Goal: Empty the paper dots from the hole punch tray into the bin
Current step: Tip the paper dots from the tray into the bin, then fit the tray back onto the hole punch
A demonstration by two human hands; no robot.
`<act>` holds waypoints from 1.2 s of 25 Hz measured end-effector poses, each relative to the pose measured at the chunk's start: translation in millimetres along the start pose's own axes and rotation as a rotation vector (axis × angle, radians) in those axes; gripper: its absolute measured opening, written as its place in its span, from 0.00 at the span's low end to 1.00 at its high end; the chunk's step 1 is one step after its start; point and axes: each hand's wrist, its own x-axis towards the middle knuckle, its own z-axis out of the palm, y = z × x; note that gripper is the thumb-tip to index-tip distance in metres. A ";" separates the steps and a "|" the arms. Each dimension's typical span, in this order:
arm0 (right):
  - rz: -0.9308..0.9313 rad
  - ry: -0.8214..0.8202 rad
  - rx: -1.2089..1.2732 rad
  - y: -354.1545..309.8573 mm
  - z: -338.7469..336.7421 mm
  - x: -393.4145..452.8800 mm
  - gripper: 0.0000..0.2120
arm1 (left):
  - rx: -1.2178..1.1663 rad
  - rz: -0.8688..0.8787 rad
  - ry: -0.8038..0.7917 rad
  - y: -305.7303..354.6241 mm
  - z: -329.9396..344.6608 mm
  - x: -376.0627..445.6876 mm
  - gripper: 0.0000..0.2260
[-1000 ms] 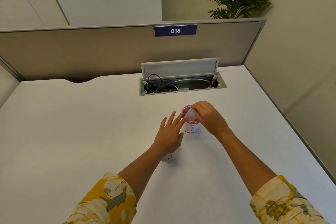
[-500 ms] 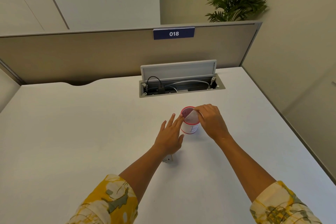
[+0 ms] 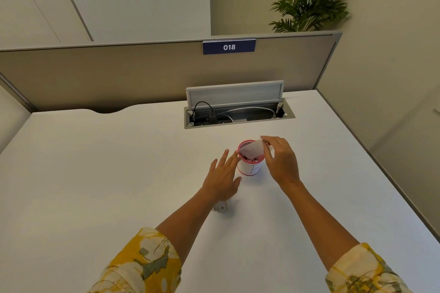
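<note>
The right hand (image 3: 282, 162) is pinching the clear tray (image 3: 251, 150) over the little bin (image 3: 250, 166). The left hand (image 3: 222, 177), fingers apart, is touching the bin's left side.

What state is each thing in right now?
Tray: tilted over the bin, held by right hand.
Bin: upright, paper dots inside.
Left hand: open, fingers at bin's side.
Hole punch: on desk, mostly hidden.
Cable box lid: open.
</note>
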 end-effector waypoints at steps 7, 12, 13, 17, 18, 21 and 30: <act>1.047 0.056 0.622 -22.5 5.4 -0.4 0.14 | -0.470 -0.131 0.141 10.5 -18.2 -12.7 0.23; 1.130 -0.125 0.853 -62.2 21.8 -17.7 0.08 | -0.939 -0.262 0.266 3.7 -33.7 -23.9 0.21; 1.115 -0.158 0.883 -71.7 27.6 -22.0 0.08 | -1.055 -0.296 0.300 -0.3 -35.2 -27.4 0.21; 1.035 -0.325 0.822 -99.7 51.6 -45.6 0.11 | -1.267 -0.440 0.407 -22.9 -30.9 -40.8 0.13; 1.001 -0.354 0.787 -104.2 57.1 -51.5 0.09 | -1.298 -0.479 0.439 -30.4 -29.0 -44.6 0.12; 0.871 -0.432 0.588 -114.0 67.4 -65.6 0.10 | -1.349 -0.634 0.533 -52.1 -27.6 -55.5 0.14; 0.494 -0.669 -0.105 -126.8 85.7 -74.0 0.23 | -1.486 -0.745 0.551 -88.5 -27.8 -87.0 0.11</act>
